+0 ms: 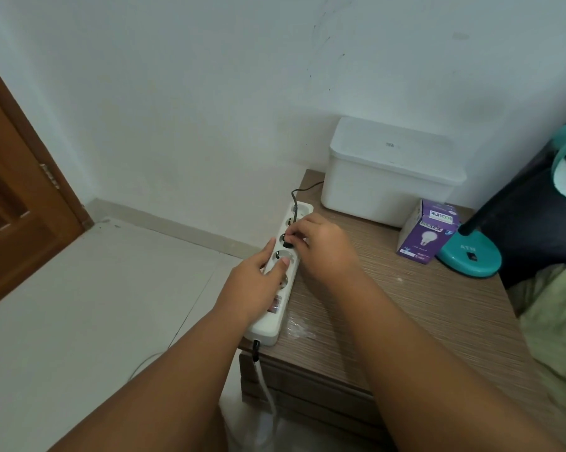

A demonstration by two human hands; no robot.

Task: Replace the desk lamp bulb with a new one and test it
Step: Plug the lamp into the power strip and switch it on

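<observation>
R hand [320, 246] pinching black plug [288, 243] at power strip [283, 272]; L hand [259, 282] flat, unclenched, pressing strip on nightstand's [405, 305] left edge.

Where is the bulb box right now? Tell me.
In the head view, the purple bulb box stands upright toward the right on the wooden bedside table, between the white lidded box and the teal lamp base.
</observation>
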